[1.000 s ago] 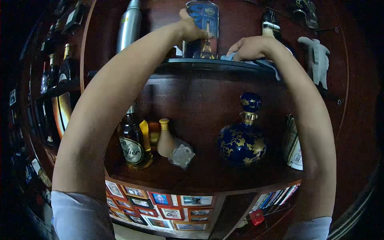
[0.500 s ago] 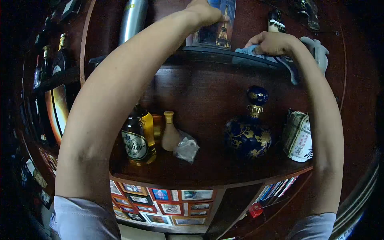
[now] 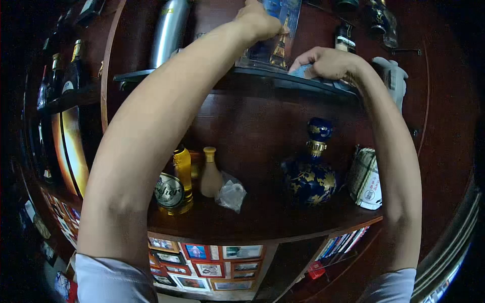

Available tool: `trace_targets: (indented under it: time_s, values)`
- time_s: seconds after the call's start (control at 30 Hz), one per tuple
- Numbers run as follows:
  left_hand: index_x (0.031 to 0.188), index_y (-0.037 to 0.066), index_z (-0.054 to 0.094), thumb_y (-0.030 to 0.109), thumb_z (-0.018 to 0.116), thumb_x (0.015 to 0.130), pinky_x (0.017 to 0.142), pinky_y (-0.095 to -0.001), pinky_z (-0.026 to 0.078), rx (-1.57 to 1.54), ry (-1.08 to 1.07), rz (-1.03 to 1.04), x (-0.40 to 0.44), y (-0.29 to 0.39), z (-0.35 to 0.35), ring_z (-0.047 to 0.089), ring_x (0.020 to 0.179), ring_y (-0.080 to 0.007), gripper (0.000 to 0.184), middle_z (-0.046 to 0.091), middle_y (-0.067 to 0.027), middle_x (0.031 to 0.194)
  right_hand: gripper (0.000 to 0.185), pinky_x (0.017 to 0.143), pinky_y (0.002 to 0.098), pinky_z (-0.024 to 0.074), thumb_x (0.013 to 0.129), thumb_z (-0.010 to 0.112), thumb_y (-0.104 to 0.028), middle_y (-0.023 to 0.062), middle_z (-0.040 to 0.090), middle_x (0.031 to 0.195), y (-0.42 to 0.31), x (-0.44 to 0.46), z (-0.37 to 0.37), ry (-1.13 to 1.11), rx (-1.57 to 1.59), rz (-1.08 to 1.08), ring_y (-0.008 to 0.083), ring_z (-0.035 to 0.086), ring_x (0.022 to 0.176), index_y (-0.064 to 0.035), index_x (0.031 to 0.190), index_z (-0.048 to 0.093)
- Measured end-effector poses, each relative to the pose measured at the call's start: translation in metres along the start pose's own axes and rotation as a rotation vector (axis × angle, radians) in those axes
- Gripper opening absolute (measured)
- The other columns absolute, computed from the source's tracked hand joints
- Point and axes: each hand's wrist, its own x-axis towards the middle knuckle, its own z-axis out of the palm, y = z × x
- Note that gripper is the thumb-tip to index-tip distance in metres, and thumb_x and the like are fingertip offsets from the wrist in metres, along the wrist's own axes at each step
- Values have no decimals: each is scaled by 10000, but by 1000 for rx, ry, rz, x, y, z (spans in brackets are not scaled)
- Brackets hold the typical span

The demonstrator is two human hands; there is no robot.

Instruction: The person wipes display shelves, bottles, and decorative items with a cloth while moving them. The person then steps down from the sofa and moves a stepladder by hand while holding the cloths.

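At the top of the head view, my left hand (image 3: pixel 258 22) grips a dark blue box (image 3: pixel 278 54) with an Eiffel Tower picture, its thumb across the front. The box is on or just above the glass shelf (image 3: pixel 283 84); its upper part is out of view. My right hand (image 3: pixel 331 62) has its fingers closed on a light blue cloth (image 3: pixel 301 71), pressed against the shelf's front edge beside the box. Behind that hand stands a dark bottle with a black and white label (image 3: pixel 345 43). A silver cylindrical bottle (image 3: pixel 171 33) is left of my left forearm.
A white figure-like vessel (image 3: pixel 396 78) stands right of my right wrist. On the wooden shelf below are a yellow bottle (image 3: pixel 183 177), a tan bottle (image 3: pixel 210 179), a plastic packet (image 3: pixel 232 195), a blue-gold bottle (image 3: pixel 312 179) and a white-labelled package (image 3: pixel 371 189). Framed photos (image 3: pixel 208 269) hang lower.
My right hand and the cloth have slid left along the shelf edge, closer to the box. My left hand stays on the box. The whole view has shifted slightly.
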Motion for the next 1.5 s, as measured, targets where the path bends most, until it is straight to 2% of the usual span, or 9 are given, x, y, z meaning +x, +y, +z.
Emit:
trace_targets:
  time_s: [0.27,0.67,0.8,1.03,1.13,1.23,1.33,1.43,1.5]
  values:
    - [1227,-47,590,195,886,729,896,-411,540,-123,5,80,-5,-4,0,684,1029,-343,628,699,-221,1120,411,924,341,528,866,585,-21,55,743,1036,28,11,-2,-98,178,32,154,673,926,-138,1236,720]
    - [1051,-59,676,102,844,790,724,-386,561,-392,-234,-71,5,-3,13,685,784,-252,350,725,-138,938,460,898,354,544,806,696,-102,27,743,1057,-19,-3,-3,-45,-362,390,175,684,886,-180,1260,715]
    - [1139,-80,607,113,842,802,737,-381,562,-285,-30,-66,2,-6,23,685,819,-243,454,712,-153,982,457,913,361,548,811,667,-54,38,741,1050,21,-16,-13,-49,-170,221,168,683,887,-183,1245,723]
    - [1265,-99,475,157,860,801,791,-380,562,-379,-288,-27,4,-8,20,682,892,-251,654,689,-172,1052,523,937,389,549,777,597,84,23,741,1016,73,-74,-42,16,-31,319,164,678,881,-202,1187,752]
    - [1267,-104,468,158,857,808,791,-382,564,-312,-240,-37,1,-5,24,683,906,-253,655,688,-171,1063,465,743,331,564,805,632,17,1,747,958,94,-102,-56,-24,-235,263,121,651,767,-213,1192,750]
    - [1277,-105,452,184,846,813,793,-385,568,-262,-268,-1,4,-4,28,683,920,-263,674,680,-183,1080,549,886,400,564,757,539,118,24,736,975,102,-132,-58,36,-199,671,164,675,874,-199,1146,763]
    - [1295,-101,425,236,826,814,795,-390,576,-223,-376,86,12,-10,31,682,934,-281,711,667,-206,1102,530,848,392,571,768,513,117,39,742,984,126,-140,-49,117,-122,643,171,684,868,-174,1134,763]
    - [1408,-152,264,324,908,747,943,-540,547,-183,-490,47,23,-22,40,666,1101,-379,1038,623,-297,1220,508,822,383,568,779,491,115,64,747,1000,139,-136,-39,139,-107,565,186,692,866,-141,1125,760]
    - [1370,-138,343,314,894,766,946,-543,547,-174,-469,30,27,-23,46,671,1096,-361,934,641,-275,1199,495,813,377,562,784,482,113,82,748,1012,146,-131,-36,125,-138,502,197,695,867,-120,1123,757]
